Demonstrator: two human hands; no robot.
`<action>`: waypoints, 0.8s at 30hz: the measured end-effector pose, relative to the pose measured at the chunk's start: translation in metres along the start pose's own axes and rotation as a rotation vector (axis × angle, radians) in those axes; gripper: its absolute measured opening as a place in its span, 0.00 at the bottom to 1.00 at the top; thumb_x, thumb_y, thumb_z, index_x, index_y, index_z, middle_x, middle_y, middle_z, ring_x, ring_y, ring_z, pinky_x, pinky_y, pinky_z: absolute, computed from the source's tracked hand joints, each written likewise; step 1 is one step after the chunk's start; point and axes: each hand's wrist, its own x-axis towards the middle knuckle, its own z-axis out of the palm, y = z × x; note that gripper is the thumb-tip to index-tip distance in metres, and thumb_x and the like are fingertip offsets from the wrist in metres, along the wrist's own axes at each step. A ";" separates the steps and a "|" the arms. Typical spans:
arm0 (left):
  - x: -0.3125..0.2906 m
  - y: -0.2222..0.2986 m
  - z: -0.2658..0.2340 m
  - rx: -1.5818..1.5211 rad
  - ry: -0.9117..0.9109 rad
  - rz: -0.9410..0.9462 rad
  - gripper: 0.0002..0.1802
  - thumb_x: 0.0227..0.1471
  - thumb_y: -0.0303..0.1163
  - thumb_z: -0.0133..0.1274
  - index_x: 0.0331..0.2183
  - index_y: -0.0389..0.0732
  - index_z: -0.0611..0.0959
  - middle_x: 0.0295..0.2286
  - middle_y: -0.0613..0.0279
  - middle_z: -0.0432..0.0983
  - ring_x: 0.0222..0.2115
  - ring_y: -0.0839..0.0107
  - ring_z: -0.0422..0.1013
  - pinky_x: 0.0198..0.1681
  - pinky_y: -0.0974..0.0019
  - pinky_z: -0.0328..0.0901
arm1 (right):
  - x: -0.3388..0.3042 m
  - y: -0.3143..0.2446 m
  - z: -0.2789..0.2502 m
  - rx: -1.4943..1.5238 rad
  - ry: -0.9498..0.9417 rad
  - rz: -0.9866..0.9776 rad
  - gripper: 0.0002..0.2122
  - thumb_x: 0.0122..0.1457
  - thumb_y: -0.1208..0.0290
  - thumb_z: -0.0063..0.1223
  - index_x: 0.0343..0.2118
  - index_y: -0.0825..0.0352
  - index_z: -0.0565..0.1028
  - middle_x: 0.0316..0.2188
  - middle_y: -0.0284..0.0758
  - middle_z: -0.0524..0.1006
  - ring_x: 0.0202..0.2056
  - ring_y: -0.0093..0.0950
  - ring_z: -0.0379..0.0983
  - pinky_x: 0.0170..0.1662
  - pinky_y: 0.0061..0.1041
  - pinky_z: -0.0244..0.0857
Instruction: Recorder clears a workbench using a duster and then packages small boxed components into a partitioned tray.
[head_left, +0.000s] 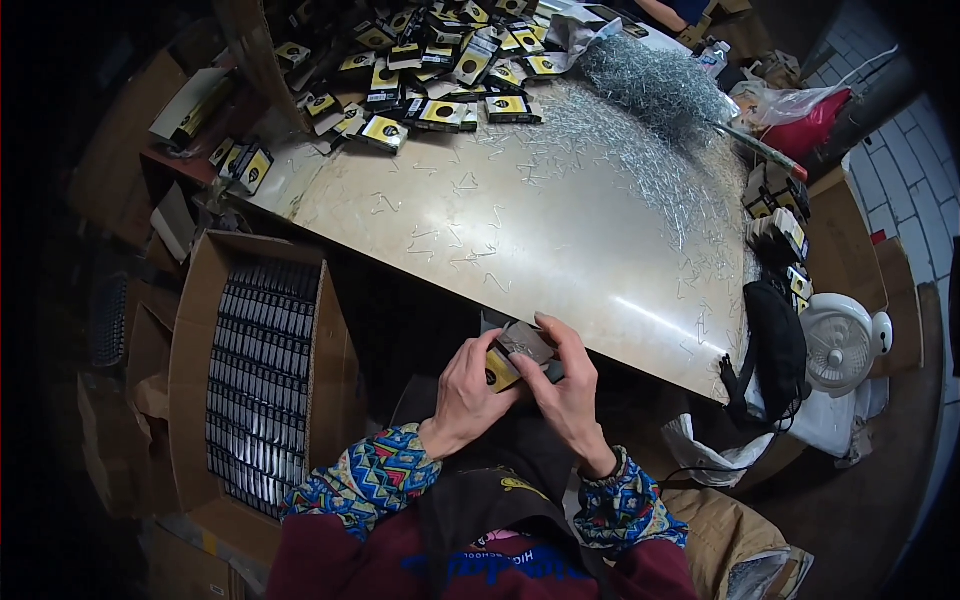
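Observation:
Just off the table's near edge, I hold a small black and yellow cardboard box point(499, 370) with its grey inner flaps standing open. My left hand point(462, 398) is closed around the box's left side. My right hand point(572, 392) grips the other side, its thumb at the opening and its index finger along the raised flap. Thin bent metal wires show at the mouth of the box, partly hidden by the thumb. More bent wire hooks point(455, 240) lie scattered on the pale tabletop point(590, 240) beyond my hands.
A tangled heap of wire pieces point(650, 85) sits at the far right. Several black and yellow boxes point(440, 112) are piled at the far left. Left of me stands a carton point(187, 400) packed with rows of boxes. A black bag point(775, 340) and white fan point(838, 345) are right.

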 end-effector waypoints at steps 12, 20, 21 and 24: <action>0.005 -0.002 -0.001 -0.012 -0.034 -0.020 0.42 0.36 0.30 0.67 0.52 0.33 0.65 0.41 0.44 0.72 0.41 0.48 0.72 0.43 0.58 0.69 | -0.003 0.003 -0.008 -0.099 -0.022 -0.210 0.14 0.48 0.79 0.60 0.40 0.69 0.78 0.53 0.47 0.69 0.52 0.40 0.68 0.49 0.31 0.66; 0.009 0.001 0.001 -0.259 -0.122 -0.083 0.43 0.41 0.34 0.67 0.55 0.41 0.62 0.44 0.45 0.72 0.42 0.47 0.73 0.43 0.58 0.70 | -0.004 0.012 -0.012 -0.263 -0.078 -0.343 0.14 0.50 0.77 0.59 0.43 0.66 0.79 0.53 0.48 0.69 0.51 0.45 0.66 0.50 0.34 0.65; 0.008 0.004 0.000 -0.271 -0.140 -0.088 0.41 0.40 0.32 0.66 0.53 0.41 0.63 0.43 0.47 0.72 0.42 0.48 0.73 0.43 0.58 0.70 | -0.005 0.015 -0.012 -0.186 -0.070 -0.317 0.15 0.50 0.76 0.59 0.44 0.66 0.78 0.53 0.48 0.69 0.51 0.45 0.66 0.50 0.34 0.66; 0.009 0.001 0.004 -0.178 -0.202 0.052 0.41 0.39 0.30 0.67 0.52 0.42 0.63 0.41 0.48 0.73 0.39 0.55 0.75 0.41 0.62 0.70 | 0.001 0.009 -0.008 -0.086 -0.007 -0.278 0.16 0.52 0.76 0.59 0.45 0.69 0.76 0.50 0.48 0.71 0.49 0.42 0.69 0.49 0.33 0.67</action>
